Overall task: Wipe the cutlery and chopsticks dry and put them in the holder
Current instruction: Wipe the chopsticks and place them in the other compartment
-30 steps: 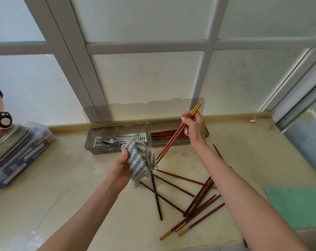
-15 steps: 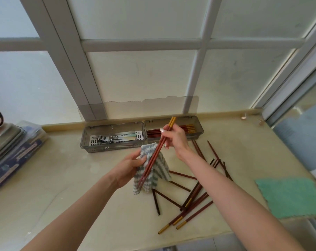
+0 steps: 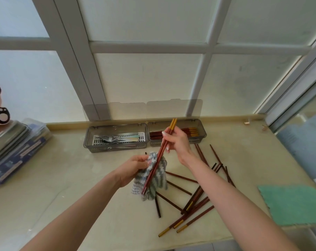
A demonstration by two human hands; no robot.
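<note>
green cloth (image 3: 294, 205), stacked trays (image 3: 8, 140), window frame (image 3: 150, 47)

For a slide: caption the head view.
Two chopsticks held in the right hand rest against the striped cloth gripped by the left hand.

You're in a home kitchen, standing at a beige stone countertop (image 3: 72, 178) under a frosted window (image 3: 144, 78) with a white frame (image 3: 77, 60). On the far side, against the sill, is a grey two-compartment cutlery holder (image 3: 117, 149): forks (image 3: 108, 138) in the left compartment, stored chopsticks (image 3: 189, 132) in the right. Loose chopsticks (image 3: 195, 198) are scattered near right. Your left hand (image 3: 133, 167) has a striped dishcloth (image 3: 160, 178), your right hand (image 3: 177, 142) a pair of chopsticks (image 3: 172, 125). A green cloth (image 3: 294, 205) lies flat at the right edge, and there are stacked metal trays (image 3: 6, 136) far left.
</note>
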